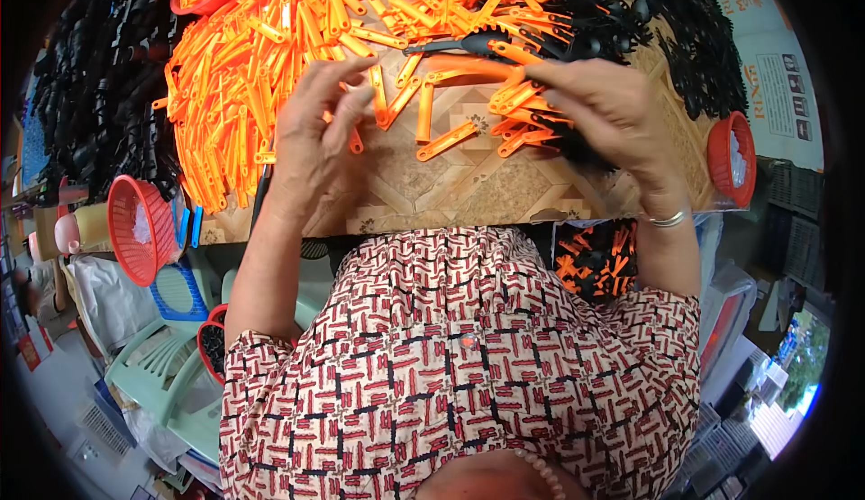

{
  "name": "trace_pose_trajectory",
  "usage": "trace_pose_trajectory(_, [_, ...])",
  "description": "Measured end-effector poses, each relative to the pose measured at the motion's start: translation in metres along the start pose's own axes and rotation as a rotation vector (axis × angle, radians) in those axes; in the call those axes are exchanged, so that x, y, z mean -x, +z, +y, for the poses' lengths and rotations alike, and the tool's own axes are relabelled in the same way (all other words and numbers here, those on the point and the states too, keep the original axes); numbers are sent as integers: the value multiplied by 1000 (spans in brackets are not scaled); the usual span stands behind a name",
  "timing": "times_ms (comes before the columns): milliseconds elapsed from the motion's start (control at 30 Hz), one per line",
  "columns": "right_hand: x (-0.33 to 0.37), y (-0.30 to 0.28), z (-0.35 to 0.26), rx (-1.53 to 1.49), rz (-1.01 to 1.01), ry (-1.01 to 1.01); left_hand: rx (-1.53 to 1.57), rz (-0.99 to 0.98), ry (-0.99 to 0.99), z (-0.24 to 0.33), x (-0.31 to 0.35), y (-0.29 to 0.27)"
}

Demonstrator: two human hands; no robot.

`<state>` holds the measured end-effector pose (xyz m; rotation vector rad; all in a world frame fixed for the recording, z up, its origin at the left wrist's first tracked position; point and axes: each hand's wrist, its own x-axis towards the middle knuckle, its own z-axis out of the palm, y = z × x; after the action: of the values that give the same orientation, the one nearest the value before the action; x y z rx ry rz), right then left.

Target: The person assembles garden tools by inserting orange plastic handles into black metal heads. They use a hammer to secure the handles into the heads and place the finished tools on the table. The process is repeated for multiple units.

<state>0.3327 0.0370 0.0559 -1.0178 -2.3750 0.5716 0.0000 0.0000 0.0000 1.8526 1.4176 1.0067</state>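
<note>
My left hand hovers over the near side of the pile of orange plastic handles, its thumb and curled fingers apart and nothing visible between them. To the right, my right hand pinches the end of an orange handle, which is smeared by motion and points toward the left hand. Behind it lies a black utensil head with a toothed edge. Several loose orange handles rest on the patterned tabletop between the hands. A cluster of orange handles sits beneath the right hand.
Black plastic parts are heaped at the left and far right. Red baskets stand at the table's left and right edges. Below the right forearm is a container of orange and black pieces. Green chairs stand lower left.
</note>
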Motion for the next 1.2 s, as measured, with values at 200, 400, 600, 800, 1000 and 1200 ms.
trace_pose_trajectory(200, [14, -37, 34, 511, 135, 36, -412, -137, 185, -17, -11, 5])
trace_pose_trajectory(400, [14, -24, 59, 606, 161, -30, -570, -240, 357, -2, -13, 12])
trace_pose_trajectory(600, [6, -21, 65, 612, 260, -76, -491, -156, 401, -1, 2, 26])
trace_pose_trajectory(800, [-38, -34, 73, 661, 188, -125, -640, -234, 400, 13, 9, 70])
trace_pose_trajectory(1000, [-117, -45, 175, 476, -36, -18, -605, -144, 420, 2, 11, 68])
trace_pose_trajectory(1200, [-199, 1, 192, 662, -118, 9, -576, -139, 398, 3, 18, 69])
